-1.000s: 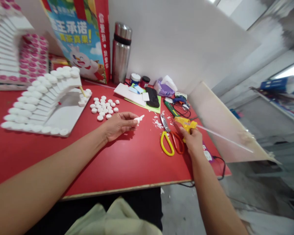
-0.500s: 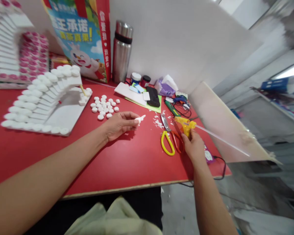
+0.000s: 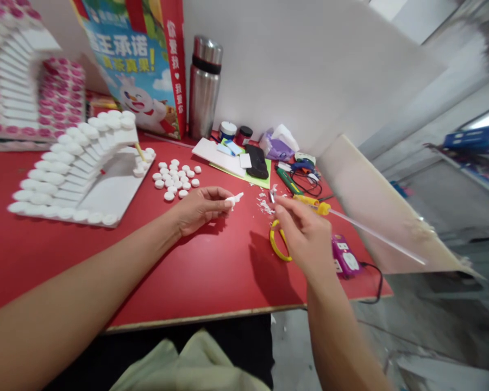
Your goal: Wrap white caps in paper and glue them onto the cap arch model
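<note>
Pinching a white piece just above the table, the left hand holds it level; the right hand, loosely open and empty, hovers over scissors beside the glue gun. Work looks to be between cutting and gluing, and either calls for gripping a tool first.

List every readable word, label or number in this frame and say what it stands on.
"王承诺", after a character I cannot make out: blue panel of the poster.
"真茶真果!", blurred, so only likely: yellow line just below it.
"你爱我", a heart, "我爱你": the poster's red strip.
Unreadable: marks on the purple power strip; print on the blurred blue box.
</note>
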The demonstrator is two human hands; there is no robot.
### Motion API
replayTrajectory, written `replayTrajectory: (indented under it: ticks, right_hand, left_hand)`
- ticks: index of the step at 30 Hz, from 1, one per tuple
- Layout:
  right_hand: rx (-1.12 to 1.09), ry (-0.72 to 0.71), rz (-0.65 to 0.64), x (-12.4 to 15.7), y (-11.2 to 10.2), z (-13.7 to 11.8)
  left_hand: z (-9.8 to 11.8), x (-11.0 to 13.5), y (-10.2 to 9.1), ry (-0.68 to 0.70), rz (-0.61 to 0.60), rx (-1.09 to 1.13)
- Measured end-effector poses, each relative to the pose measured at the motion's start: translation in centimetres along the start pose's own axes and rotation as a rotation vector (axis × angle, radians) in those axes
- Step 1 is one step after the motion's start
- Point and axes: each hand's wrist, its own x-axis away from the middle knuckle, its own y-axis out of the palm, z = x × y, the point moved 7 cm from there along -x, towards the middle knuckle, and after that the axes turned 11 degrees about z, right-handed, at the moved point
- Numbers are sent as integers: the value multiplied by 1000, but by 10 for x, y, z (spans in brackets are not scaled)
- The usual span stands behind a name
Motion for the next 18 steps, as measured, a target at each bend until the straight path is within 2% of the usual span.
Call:
replayTrajectory:
  ticks: [4, 7, 12, 18]
  right_hand:
    - [-514, 311, -226, -19, 68, 15]
    - [-718, 476, -307, -16, 97, 28]
    - [-837, 511, -313, -6, 106, 36]
    - [-828, 476, -311, -6, 108, 39]
  left_hand:
    - [5, 1, -1, 48, 20, -26]
    - [7, -1, -5, 80, 46, -45]
    - [6, -3, -8, 71, 57, -103]
    - [5, -1, -8, 52, 58, -131]
